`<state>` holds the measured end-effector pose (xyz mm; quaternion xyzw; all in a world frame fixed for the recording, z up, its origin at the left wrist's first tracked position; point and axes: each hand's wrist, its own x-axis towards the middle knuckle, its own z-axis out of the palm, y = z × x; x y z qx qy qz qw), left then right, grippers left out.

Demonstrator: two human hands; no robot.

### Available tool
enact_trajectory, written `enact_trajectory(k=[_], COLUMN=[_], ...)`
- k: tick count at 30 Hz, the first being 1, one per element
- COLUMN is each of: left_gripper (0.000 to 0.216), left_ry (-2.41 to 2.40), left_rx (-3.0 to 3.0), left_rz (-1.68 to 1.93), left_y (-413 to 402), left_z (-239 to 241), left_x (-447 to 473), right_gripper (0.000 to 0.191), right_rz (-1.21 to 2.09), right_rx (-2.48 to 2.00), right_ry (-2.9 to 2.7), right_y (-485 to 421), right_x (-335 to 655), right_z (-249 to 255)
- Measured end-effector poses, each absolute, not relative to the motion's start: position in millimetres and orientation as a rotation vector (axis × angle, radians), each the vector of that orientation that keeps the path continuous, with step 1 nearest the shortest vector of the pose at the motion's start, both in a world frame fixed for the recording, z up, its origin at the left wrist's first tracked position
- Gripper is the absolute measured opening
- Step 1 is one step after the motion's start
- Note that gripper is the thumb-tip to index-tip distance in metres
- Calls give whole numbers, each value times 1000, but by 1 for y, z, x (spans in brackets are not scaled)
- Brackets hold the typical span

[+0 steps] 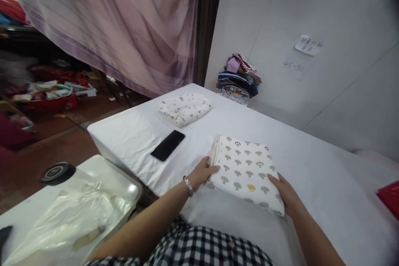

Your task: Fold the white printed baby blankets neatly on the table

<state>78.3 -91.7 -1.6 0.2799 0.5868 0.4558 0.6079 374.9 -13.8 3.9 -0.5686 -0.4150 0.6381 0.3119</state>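
A folded white cloth (pixel 246 170) printed with grey mushrooms and a few coloured ones is at the near side of the white-covered table (pixel 299 145). My left hand (pixel 202 172) grips its left edge, thumb on top and the other fingers partly hidden. On the right edge, my right hand (pixel 286 193) pinches the cloth with the thumb above and the fingers mostly hidden underneath. Farther back lies another folded, patterned white cloth (pixel 185 109). A black smartphone (pixel 168 145) rests left of the cloth I hold.
Folded fabrics stand in a stack (pixel 238 79) against the white wall (pixel 336 16). At lower left is a white surface with clear plastic sheeting (pixel 90 208) and a round black object (pixel 57 173). A pink curtain (pixel 149 16) hangs behind the table. Something red (pixel 389 198) shows at far right.
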Motion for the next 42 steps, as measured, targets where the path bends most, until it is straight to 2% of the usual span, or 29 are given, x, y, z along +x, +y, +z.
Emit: enact_trajectory(k=[4, 6, 10, 13, 17, 23, 26, 28, 32, 38, 42], left_gripper=[98, 98, 94, 91, 83, 37, 26, 24, 33, 32, 35], left_ry=[1271, 1218, 1252, 1254, 1144, 835, 805, 812, 863, 946, 937], left_rx=[636, 637, 631, 587, 456, 312, 271, 262, 279, 255, 288], left_rz=[1026, 1024, 1067, 1140, 1254, 1293, 1278, 1279, 1262, 1336, 1359], left_y=[-104, -109, -113, -112, -113, -125, -132, -135, -138, -137, -137], left_z=[7, 10, 8, 4, 2, 3, 3, 3, -1, -10, -14], left_x=[74, 73, 76, 80, 85, 84, 84, 85, 91, 101, 103], right_gripper=[77, 73, 60, 62, 68, 62, 53, 48, 43, 47, 49], right_rz=[1002, 671, 442, 318, 214, 322, 442, 539, 643, 260, 72], right_rx=[-1750, -1677, -1204, -879, -747, -815, -874, -965, -1152, -934, -939], right_ry=[-1519, -1766, -2259, -2551, -2670, -2577, -2486, -2403, -2263, -2579, -2677], right_y=[-16, -23, -52, -70, -73, -68, -68, -67, -66, -79, -84], right_x=[376, 371, 341, 309, 278, 269, 271, 271, 269, 258, 254], right_z=[2, 2, 5, 7, 0, -15, -14, -9, 0, -15, -19])
